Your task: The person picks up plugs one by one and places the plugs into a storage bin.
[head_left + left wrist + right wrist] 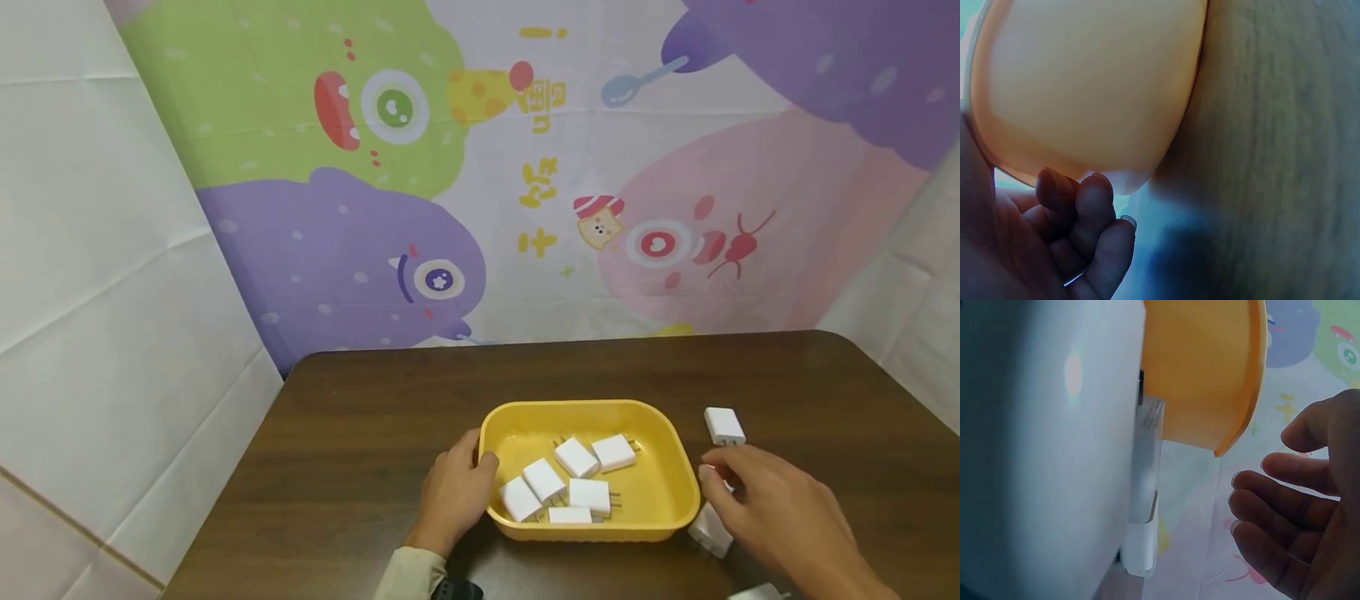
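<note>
On a dark wood-grain table [360, 417], a white plug-in charger [757, 593] lies at the near edge of view. Farther in, a person's right hand [787, 508], fingers loosely bent and empty, hovers by a second charger [711, 533]; a low sweep could knock it away. The left hand [457, 487] grips the rim of a yellow tray [663, 475] of six chargers [589, 495]; uneven pressure could tip it. Beyond sits a lone charger [724, 425], before a cartoon-monster backdrop [525, 292] flanked by white cloth [112, 208].
</note>
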Available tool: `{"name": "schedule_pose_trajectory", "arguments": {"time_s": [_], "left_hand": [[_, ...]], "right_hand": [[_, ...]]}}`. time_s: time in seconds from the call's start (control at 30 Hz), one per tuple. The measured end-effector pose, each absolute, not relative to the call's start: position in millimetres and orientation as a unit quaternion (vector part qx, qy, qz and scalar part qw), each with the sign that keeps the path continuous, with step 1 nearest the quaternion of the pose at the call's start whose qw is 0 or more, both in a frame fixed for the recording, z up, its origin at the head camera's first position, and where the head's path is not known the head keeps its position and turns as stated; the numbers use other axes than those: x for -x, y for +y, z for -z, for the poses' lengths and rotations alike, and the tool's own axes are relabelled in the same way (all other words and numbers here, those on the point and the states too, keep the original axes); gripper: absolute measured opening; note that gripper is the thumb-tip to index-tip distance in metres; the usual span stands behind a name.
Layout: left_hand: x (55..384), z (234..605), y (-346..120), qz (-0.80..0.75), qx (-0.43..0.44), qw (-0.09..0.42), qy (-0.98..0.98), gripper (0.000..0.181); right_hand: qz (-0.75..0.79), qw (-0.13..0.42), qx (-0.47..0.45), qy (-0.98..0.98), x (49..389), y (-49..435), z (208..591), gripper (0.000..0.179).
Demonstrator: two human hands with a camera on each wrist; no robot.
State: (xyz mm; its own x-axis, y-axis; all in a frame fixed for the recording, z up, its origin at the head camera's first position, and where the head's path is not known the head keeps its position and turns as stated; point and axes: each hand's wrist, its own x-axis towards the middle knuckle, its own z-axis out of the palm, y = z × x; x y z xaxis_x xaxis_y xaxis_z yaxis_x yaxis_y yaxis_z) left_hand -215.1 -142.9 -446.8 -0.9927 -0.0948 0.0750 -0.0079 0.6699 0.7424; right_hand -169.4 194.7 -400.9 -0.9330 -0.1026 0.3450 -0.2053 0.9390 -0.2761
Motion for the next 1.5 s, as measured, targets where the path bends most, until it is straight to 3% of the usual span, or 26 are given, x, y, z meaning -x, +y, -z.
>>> {"name": "schedule_pose_trajectory", "arguments": {"time_s": [0.47, 1.5], "left_hand": [[214.8, 449.3, -143.7, 0.407, -0.029, 0.047, -0.912, 0.04], [216.0, 447.9, -142.7, 0.404, -0.031, 0.046, -0.913, 0.042]], "right_hand": [[-0.137, 0.177, -0.079, -0.971, 161.3, 210.2, 419.0, 0.016], [-0.106, 0.018, -0.031, -0.994, 162.7, 219.9, 425.6, 0.028]]}}
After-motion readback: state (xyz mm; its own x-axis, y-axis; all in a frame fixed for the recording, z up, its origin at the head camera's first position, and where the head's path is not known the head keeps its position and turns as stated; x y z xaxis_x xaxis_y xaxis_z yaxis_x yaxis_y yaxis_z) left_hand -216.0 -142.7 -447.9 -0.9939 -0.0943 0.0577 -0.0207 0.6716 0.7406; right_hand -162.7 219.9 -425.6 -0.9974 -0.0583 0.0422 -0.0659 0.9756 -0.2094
